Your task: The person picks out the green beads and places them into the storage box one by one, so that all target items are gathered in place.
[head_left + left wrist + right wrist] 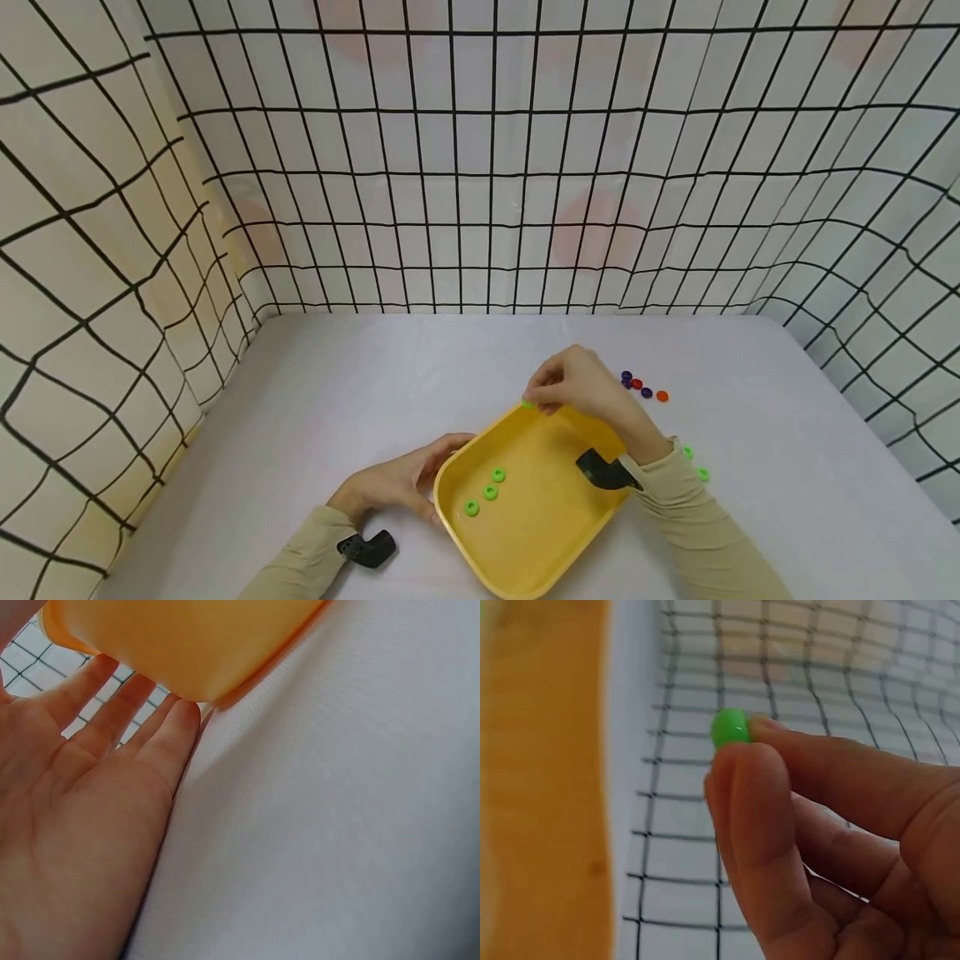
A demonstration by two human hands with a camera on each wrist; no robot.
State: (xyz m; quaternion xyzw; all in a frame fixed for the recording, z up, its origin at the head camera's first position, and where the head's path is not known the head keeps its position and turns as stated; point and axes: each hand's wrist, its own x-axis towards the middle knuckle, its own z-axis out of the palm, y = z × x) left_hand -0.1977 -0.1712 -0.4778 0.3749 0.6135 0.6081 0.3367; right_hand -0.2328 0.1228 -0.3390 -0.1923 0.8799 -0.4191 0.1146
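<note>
My right hand point(576, 385) pinches a small green bead point(730, 727) between its thumb and fingertips. It is above the far edge of a yellow tray point(551, 508), and the bead point(528, 405) shows just under the fingers. Inside the tray lie three green ring-shaped beads point(490, 492), in a slanting row towards its left side. At the tray's left corner is my left hand point(401, 482), its fingers loosely extended. In the left wrist view its fingertips point(180, 716) meet the tray's outer wall point(187, 652).
Dark blue beads point(647, 392), a red bead point(637, 384) and an orange bead point(662, 397) lie on the white table point(345, 375) beyond my right hand. Two green beads point(702, 474) lie beside the right sleeve point(690, 500). Black netting point(491, 175) surrounds the back and sides.
</note>
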